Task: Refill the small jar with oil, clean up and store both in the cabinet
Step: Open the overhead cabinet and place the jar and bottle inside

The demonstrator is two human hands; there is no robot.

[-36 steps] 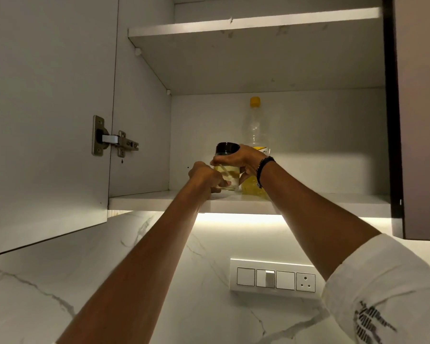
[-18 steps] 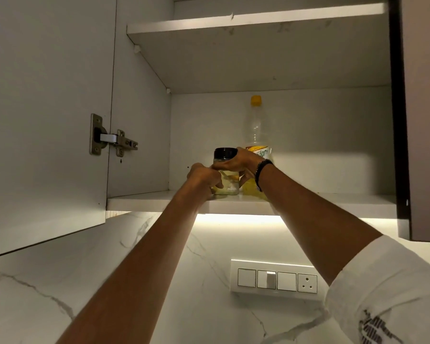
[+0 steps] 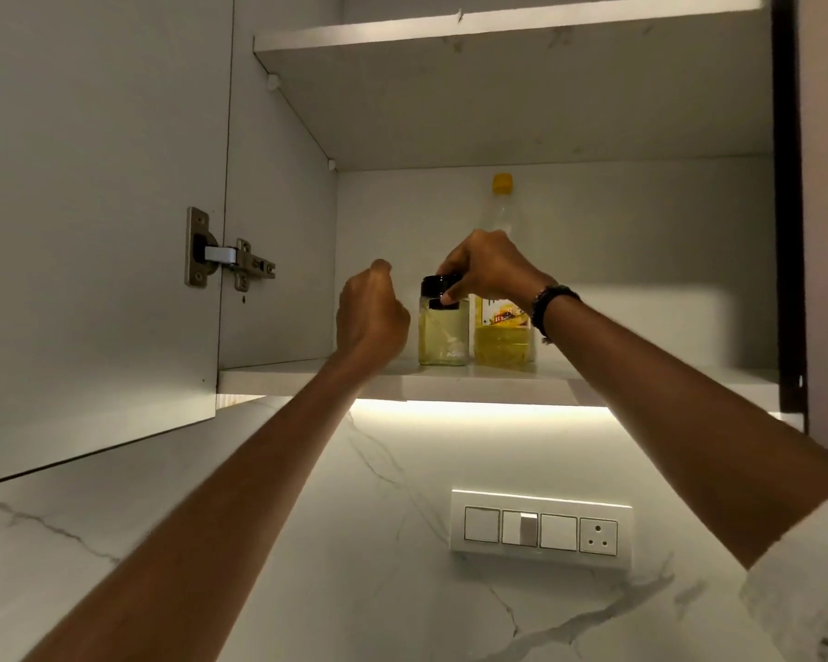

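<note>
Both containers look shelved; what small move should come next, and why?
Probably lift the right hand off the small jar: it stands upright on the lower shelf beside the oil bottle, and the left hand is already clear of it.

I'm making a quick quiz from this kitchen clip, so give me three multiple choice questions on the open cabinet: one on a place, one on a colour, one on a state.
1. Where does the small jar stand?
A. on the upper shelf
B. on the lower shelf, left of the oil bottle
C. behind the oil bottle

2. What colour is the oil bottle cap?
A. yellow
B. black
C. white

3. What is the left hand doing?
A. gripping the jar
B. holding the door
C. loosely curled beside the jar, off it

Answers: B, both stand side by side on the lower shelf; A, the cap is yellow; C, a gap shows, while the right hand holds the jar's black lid.
</note>
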